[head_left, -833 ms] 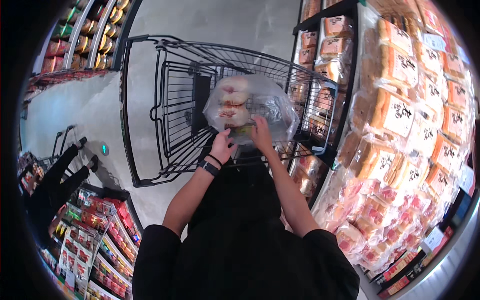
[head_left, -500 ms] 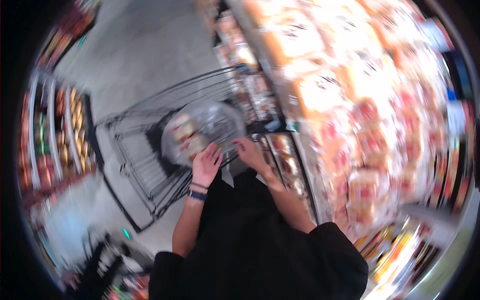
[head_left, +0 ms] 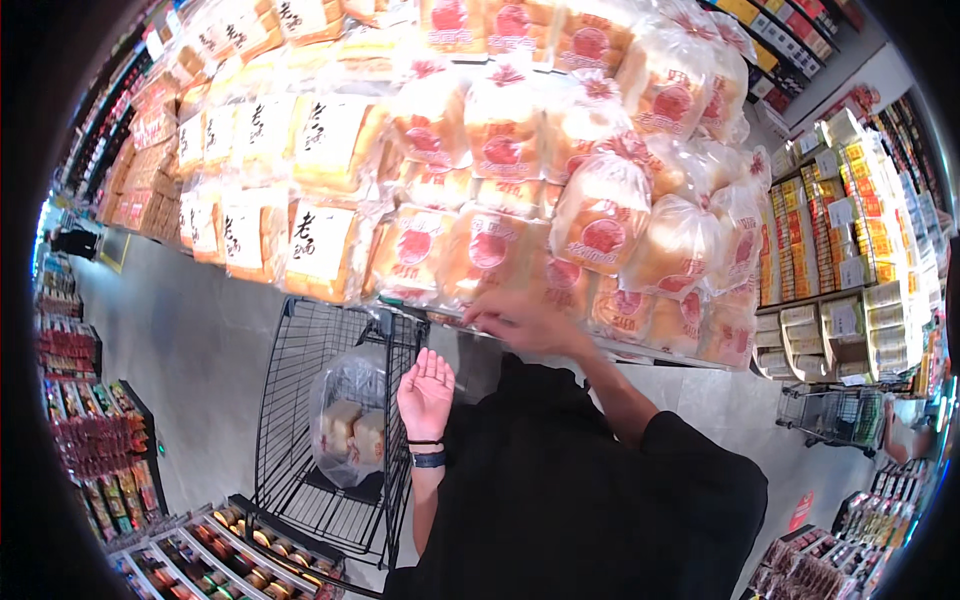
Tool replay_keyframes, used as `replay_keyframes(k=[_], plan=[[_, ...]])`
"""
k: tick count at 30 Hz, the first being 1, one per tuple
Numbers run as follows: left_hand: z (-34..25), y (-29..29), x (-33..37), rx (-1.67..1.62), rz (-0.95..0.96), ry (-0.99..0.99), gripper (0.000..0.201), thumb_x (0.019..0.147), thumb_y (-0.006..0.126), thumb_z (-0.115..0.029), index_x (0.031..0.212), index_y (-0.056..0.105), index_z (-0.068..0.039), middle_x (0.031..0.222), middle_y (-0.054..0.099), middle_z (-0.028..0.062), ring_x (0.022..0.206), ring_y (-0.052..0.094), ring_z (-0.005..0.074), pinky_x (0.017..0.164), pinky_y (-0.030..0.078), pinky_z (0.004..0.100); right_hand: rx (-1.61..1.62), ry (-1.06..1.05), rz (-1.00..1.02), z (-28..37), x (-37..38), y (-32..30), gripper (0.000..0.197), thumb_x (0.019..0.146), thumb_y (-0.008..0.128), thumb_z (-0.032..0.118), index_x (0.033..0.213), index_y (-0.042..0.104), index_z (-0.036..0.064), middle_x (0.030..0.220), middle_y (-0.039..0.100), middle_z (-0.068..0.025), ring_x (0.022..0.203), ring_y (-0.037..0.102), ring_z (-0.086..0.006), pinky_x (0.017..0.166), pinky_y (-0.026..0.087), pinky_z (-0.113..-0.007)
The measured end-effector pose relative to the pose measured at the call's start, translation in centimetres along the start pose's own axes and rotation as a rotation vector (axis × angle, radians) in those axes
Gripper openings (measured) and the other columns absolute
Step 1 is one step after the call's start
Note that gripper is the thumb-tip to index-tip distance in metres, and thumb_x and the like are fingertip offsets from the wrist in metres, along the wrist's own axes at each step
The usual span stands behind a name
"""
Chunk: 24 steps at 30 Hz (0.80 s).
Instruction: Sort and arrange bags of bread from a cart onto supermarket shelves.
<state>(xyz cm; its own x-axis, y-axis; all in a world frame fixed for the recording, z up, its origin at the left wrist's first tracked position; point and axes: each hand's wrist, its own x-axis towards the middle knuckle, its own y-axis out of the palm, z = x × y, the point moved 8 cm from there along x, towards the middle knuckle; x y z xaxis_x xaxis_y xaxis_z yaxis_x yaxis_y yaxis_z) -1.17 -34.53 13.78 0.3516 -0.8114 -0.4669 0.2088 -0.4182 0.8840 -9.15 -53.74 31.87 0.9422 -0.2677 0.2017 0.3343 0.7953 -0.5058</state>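
My left hand (head_left: pixel 427 393) is held palm up beside the shopping cart (head_left: pixel 275 400), its fingers stretched out and nothing in it. A dark band and a watch-like strap circle that wrist. My right hand (head_left: pixel 515 318) hovers at the front edge of the bread display, slightly blurred, its fingers loosely bent and apart with nothing seen in them. Just beyond it is a bagged loaf of bread (head_left: pixel 483 250) with a red print; I cannot tell whether my fingers touch it. Inside the cart lies a clear plastic bag (head_left: pixel 350 385) holding packaged bread (head_left: pixel 366 437).
Wrapped loaves with white labels (head_left: pixel 320 240) fill the display's left part. Tied bread bags (head_left: pixel 602 215) stand on its right. Farther right is a shelf of yellow packs (head_left: pixel 860 190), with another cart (head_left: pixel 832 415) below it. Snack racks (head_left: pixel 215 545) line the lower left.
My view has swung right, so the bread display lies in front and the cart to my left. My hands have moved apart from the plastic bag; the right one is now at the display edge.
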Motion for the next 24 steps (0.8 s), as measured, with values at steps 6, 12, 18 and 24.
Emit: replay_keyframes(k=[6,12,18,24], plan=[[7.6,1.3,2.5,0.044,-0.037,-0.078,0.03,0.096,0.054,-0.015,0.122,0.061,-0.002,0.114,0.067,0.0098,0.11,0.062,0.0239,0.106,0.045,0.0424,-0.268,0.333,-0.759,1.7,-5.6,-20.2,0.03,0.097,0.062,0.02,0.123,0.062,0.005,0.123,0.062,-0.0126,0.113,0.059,-0.0257,0.096,0.047,-0.038],[12.0,2.1,3.5,0.132,-0.075,-0.165,0.029,0.099,0.05,-0.019,0.119,0.062,-0.003,0.111,0.069,0.0096,0.108,0.063,0.0238,0.104,0.046,0.0403,-0.801,0.204,-0.88,0.3,-3.7,-24.7,0.05,0.09,0.066,0.014,0.135,0.051,-0.0026,0.125,0.061,-0.0214,0.119,0.055,-0.0374,0.106,0.04,-0.045],[11.5,1.9,3.8,0.141,-0.093,-0.107,0.027,0.099,0.049,-0.018,0.118,0.062,-0.003,0.11,0.068,0.0095,0.106,0.063,0.0235,0.102,0.047,0.0405,-0.726,0.43,-0.784,-3.7,-2.0,-25.6,0.065,0.082,0.076,0.018,0.138,0.051,-0.0019,0.127,0.062,-0.0253,0.121,0.056,-0.0403,0.105,0.042,-0.046],[11.2,2.2,3.4,0.09,-0.098,-0.047,0.027,0.099,0.05,-0.018,0.118,0.061,-0.002,0.109,0.068,0.0092,0.105,0.063,0.0237,0.102,0.047,0.0403,-0.657,0.381,-0.636,-3.0,-1.2,-24.4,0.067,0.078,0.081,0.021,0.135,0.055,-0.0008,0.12,0.065,-0.0232,0.116,0.059,-0.0388,0.1,0.045,-0.044]])
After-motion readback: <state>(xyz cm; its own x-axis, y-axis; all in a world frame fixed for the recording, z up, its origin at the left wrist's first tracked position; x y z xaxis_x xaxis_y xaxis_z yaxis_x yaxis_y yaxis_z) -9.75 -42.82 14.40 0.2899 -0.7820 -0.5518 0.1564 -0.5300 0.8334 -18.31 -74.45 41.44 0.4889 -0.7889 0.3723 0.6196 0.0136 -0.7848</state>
